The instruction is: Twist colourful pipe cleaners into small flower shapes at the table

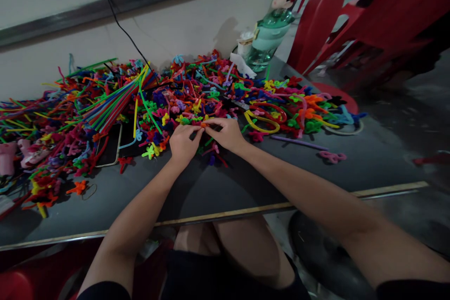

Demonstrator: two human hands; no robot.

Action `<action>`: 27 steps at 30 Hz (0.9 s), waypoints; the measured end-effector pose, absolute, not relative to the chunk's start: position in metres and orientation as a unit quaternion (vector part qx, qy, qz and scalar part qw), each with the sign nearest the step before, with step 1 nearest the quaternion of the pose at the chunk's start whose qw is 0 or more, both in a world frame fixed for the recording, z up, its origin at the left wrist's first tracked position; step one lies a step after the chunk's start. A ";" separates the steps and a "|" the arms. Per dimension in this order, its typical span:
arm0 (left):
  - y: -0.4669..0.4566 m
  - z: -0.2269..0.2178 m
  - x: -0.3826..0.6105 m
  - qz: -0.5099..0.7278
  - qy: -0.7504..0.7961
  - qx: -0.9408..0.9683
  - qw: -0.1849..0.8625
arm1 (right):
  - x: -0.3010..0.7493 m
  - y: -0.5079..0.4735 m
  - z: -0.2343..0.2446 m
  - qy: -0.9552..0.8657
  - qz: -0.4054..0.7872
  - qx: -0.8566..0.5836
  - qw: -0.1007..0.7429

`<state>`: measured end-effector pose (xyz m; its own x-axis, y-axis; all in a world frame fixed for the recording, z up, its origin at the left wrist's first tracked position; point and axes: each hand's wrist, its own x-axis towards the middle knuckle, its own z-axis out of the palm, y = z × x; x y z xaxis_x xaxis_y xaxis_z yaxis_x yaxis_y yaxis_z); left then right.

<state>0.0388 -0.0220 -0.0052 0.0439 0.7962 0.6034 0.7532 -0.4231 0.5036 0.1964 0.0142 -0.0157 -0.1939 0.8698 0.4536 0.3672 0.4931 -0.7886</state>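
Observation:
My left hand (183,143) and my right hand (227,132) meet over the dark table (225,187), fingertips pinched together on a small orange pipe cleaner piece (204,124). Both hands are closed around it. Right behind them lies a big heap of coloured pipe cleaner shapes (197,98), twisted into little flowers and loops. A bundle of straight pipe cleaners (112,101) lies to the left of my hands.
A phone (109,147) lies flat under the pile at left. A green bottle with a figure-shaped top (270,33) stands at the back by the wall. Red plastic chairs (351,18) are at the right. A purple loop (332,155) lies apart on the table.

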 end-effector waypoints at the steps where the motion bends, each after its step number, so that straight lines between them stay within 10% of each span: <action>1: -0.022 -0.006 0.039 0.436 0.541 0.718 0.031 | 0.196 0.014 -0.016 -0.726 0.266 -0.426 0.470; 27: -0.004 -0.015 0.031 0.514 0.475 0.576 0.423 | 0.195 0.020 -0.022 -0.633 0.461 -0.364 0.504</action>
